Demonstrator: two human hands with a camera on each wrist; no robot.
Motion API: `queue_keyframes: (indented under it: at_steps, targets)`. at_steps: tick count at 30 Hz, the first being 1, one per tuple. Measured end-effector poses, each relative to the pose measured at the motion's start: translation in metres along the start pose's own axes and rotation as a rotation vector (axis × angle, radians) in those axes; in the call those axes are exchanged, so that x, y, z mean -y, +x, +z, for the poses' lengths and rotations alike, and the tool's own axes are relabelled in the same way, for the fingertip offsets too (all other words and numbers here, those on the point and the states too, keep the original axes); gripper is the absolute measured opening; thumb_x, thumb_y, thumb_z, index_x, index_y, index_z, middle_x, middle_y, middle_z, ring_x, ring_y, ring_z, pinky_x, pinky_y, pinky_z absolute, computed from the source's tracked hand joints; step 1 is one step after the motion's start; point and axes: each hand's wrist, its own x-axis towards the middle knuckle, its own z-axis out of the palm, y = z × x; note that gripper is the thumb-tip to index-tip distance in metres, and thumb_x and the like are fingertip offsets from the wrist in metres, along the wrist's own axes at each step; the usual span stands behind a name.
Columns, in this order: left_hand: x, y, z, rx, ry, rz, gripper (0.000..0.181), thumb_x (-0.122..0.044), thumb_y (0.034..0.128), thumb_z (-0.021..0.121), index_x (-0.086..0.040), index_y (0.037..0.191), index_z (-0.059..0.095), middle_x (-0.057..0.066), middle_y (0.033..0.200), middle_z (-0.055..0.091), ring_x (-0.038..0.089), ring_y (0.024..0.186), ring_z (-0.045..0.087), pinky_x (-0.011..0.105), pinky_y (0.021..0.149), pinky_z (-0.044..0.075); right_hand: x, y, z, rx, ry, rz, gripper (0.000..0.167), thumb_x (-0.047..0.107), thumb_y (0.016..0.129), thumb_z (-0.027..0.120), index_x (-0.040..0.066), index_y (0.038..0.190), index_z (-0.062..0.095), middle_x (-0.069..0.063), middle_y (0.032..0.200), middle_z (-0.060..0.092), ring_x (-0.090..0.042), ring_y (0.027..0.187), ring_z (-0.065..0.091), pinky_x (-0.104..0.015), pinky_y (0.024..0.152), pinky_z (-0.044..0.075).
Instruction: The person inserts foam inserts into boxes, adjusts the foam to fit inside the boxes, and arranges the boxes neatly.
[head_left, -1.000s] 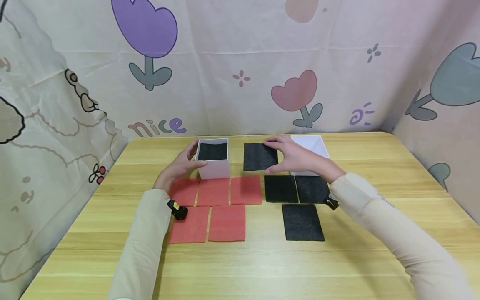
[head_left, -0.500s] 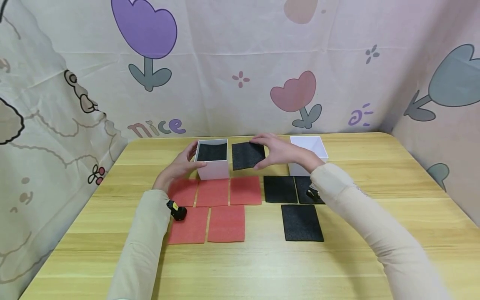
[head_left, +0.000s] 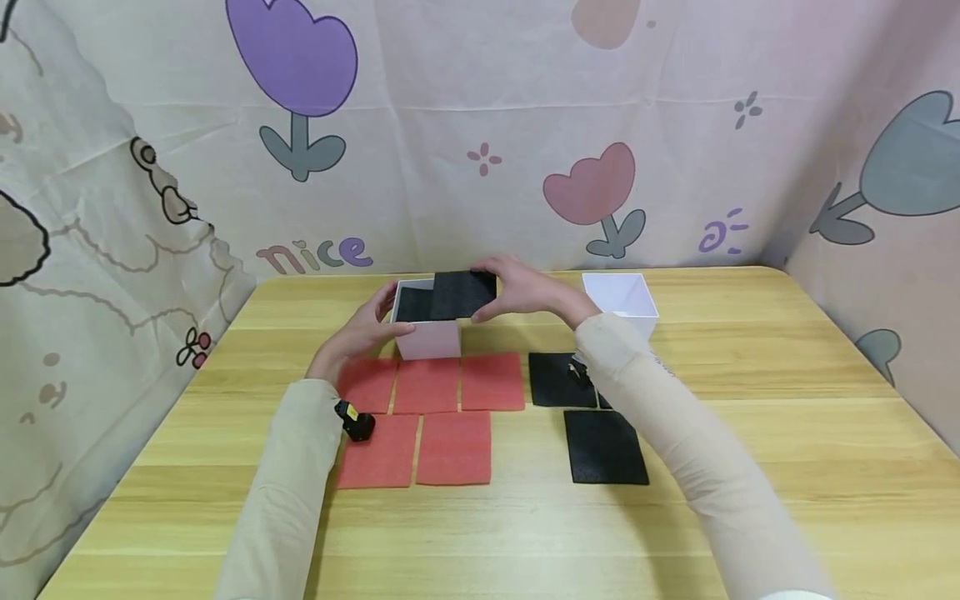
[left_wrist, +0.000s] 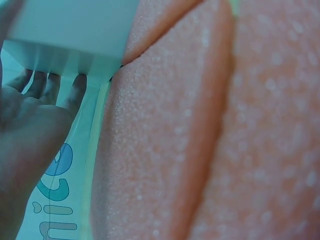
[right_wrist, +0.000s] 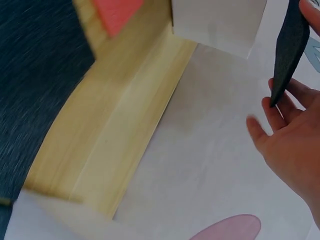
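A black felt square is held by its right side between the thumb and fingers of my right hand. It hangs over the right part of a white box, above its rim. Inside that box another black piece shows. My left hand grips the box from the left, thumb on the near side and fingers around the back. In the left wrist view, fingertips touch the wall of the box. The right wrist view shows the black square edge-on, pinched between thumb and fingertips.
A second white box stands at the back right, partly behind the right forearm. Several red felt squares lie in two rows at front left. More black squares lie to the right, one mostly covered by the sleeve. A printed cloth hangs behind the table.
My right hand has carried the black square leftward and slightly up, from between the two boxes to over the left box. The left hand keeps its grip on the box.
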Motion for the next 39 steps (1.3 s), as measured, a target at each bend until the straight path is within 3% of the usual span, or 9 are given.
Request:
queue_keyframes:
  at_steps: [8, 18, 27, 35, 39]
  targets:
    - [-0.001, 0.002, 0.000, 0.002, -0.001, -0.009, 0.091, -0.014, 0.0897, 0.065, -0.008, 0.156, 0.001, 0.013, 0.161, 0.006, 0.031, 0.146, 0.007, 0.048, 0.114, 0.018, 0.008, 0.020, 0.002, 0.013, -0.012, 0.034, 0.081, 0.033, 0.079, 0.078, 0.003, 0.145, 0.041, -0.014, 0.147, 0.038, -0.027, 0.134, 0.032, -0.039, 0.110, 0.029]
    - [0.001, 0.000, -0.001, 0.010, -0.007, -0.006, 0.089, -0.015, 0.0908, 0.063, -0.009, 0.156, 0.003, 0.011, 0.161, 0.006, 0.029, 0.146, 0.006, 0.046, 0.115, 0.014, 0.019, 0.041, 0.020, 0.034, -0.028, 0.037, 0.078, 0.035, 0.080, 0.078, 0.002, 0.143, 0.045, -0.013, 0.141, 0.046, -0.025, 0.126, 0.041, -0.034, 0.105, 0.036]
    - [0.003, 0.000, -0.001, 0.014, -0.017, -0.002, 0.090, -0.016, 0.0906, 0.063, -0.011, 0.156, 0.001, 0.012, 0.161, 0.006, 0.030, 0.146, 0.006, 0.050, 0.114, 0.017, 0.022, 0.051, 0.036, 0.016, -0.063, -0.029, 0.065, 0.032, 0.080, 0.079, 0.000, 0.131, 0.056, -0.011, 0.124, 0.058, -0.021, 0.108, 0.049, -0.030, 0.092, 0.041]
    - [0.005, 0.001, -0.001, 0.015, 0.007, 0.019, 0.090, -0.015, 0.0897, 0.064, -0.006, 0.155, 0.002, 0.013, 0.161, 0.007, 0.030, 0.146, 0.006, 0.047, 0.115, 0.013, 0.020, 0.046, 0.037, 0.062, -0.039, 0.030, 0.078, 0.034, 0.083, 0.076, 0.000, 0.144, 0.041, -0.013, 0.146, 0.041, -0.025, 0.130, 0.036, -0.033, 0.107, 0.033]
    - [0.004, 0.002, -0.001, 0.012, 0.002, 0.019, 0.091, -0.015, 0.0892, 0.065, -0.006, 0.155, 0.003, 0.014, 0.160, 0.008, 0.031, 0.146, 0.007, 0.048, 0.115, 0.014, 0.016, 0.042, 0.041, 0.100, -0.008, 0.050, 0.079, 0.037, 0.090, 0.068, 0.004, 0.151, 0.031, -0.009, 0.158, 0.022, -0.025, 0.144, 0.015, -0.036, 0.115, 0.020]
